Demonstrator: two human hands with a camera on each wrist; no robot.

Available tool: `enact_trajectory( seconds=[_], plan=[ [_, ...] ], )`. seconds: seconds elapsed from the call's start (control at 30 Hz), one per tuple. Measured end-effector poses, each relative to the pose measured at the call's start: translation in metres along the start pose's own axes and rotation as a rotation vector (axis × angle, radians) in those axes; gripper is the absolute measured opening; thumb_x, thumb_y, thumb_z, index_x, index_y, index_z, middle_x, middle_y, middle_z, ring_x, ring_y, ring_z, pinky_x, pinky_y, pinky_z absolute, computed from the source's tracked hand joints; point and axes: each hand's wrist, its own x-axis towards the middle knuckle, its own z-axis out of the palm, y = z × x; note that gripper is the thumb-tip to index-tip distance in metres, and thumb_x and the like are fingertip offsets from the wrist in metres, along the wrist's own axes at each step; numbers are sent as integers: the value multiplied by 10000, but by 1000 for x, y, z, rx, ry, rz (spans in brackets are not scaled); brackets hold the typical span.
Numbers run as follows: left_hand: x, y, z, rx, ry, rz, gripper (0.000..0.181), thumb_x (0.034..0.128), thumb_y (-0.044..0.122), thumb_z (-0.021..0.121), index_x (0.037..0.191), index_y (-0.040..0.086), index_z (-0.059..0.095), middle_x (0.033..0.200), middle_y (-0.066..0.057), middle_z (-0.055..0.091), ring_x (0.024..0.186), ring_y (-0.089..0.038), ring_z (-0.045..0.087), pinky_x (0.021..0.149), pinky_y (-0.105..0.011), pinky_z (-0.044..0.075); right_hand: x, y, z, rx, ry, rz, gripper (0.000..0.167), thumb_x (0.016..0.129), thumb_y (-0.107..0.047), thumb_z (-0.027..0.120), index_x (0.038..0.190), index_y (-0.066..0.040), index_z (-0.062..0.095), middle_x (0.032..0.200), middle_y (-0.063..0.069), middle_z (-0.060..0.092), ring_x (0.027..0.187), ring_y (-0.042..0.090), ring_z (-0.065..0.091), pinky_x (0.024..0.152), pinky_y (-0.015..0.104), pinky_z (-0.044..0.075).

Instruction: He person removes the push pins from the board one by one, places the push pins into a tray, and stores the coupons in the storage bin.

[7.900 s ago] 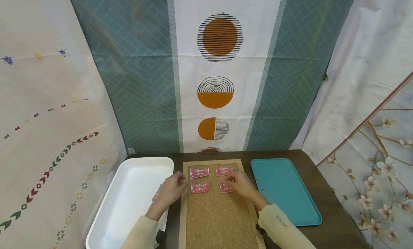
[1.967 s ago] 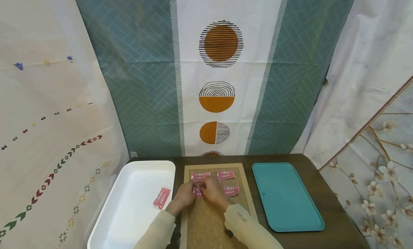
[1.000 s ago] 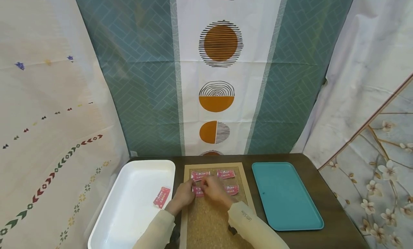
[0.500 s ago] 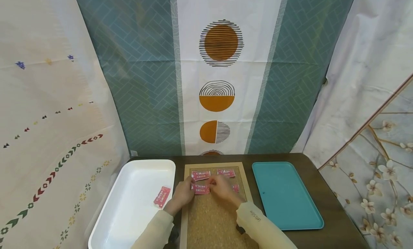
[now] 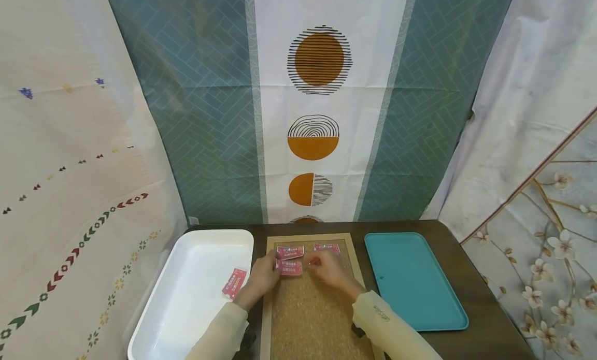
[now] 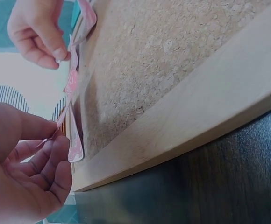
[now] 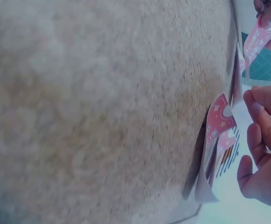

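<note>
My left hand pinches the left edge of a pink paper coupon between thumb and finger. In the right wrist view this coupon is raised off the cork board. My right hand, just right of the coupon, pinches a tiny clear object, seemingly a pushpin; its shape is hard to make out. Two coupons lie above on the board, an upper left coupon and an upper right coupon. My right hand covers the lower right coupon in the head view; a curling coupon shows in the right wrist view.
A white tray stands left of the board, with another pink coupon in it. On the right lies a teal tray. All rest on a dark wooden table before a patterned curtain.
My right hand has drawn away to the right from the lower left coupon, over the lower right one. My left hand keeps its pinch, and the coupon's edge has risen slightly.
</note>
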Motion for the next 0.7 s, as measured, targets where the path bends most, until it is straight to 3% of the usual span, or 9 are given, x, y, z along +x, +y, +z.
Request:
enact_trajectory(
  seconds=[0.27, 0.43, 0.7],
  plan=[
    [1, 1, -3, -33, 37, -8, 323, 995, 106, 718, 1285, 2, 621, 771, -24, 614, 581, -124, 565, 467, -238, 452, -8, 8, -7, 34, -2, 15, 105, 949, -53, 771, 1039, -101, 795, 973, 6, 774, 832, 122, 685, 743, 298, 610],
    [1, 2, -7, -46, 84, 27, 314, 980, 81, 726, 1266, -14, 639, 778, -37, 630, 589, -117, 557, 480, -241, 459, -12, 12, -12, 80, 5, -2, 129, 949, -36, 762, 1071, -56, 797, 981, 42, 787, 818, 125, 705, 706, 276, 608],
    [1, 2, -17, -44, 155, 91, 270, 938, 5, 732, 1196, -24, 660, 751, -39, 627, 581, -107, 522, 499, -245, 447, -16, 16, -19, 20, 70, -41, 97, 931, -60, 788, 1024, -73, 814, 946, 10, 780, 882, 164, 698, 799, 368, 595]
  ],
)
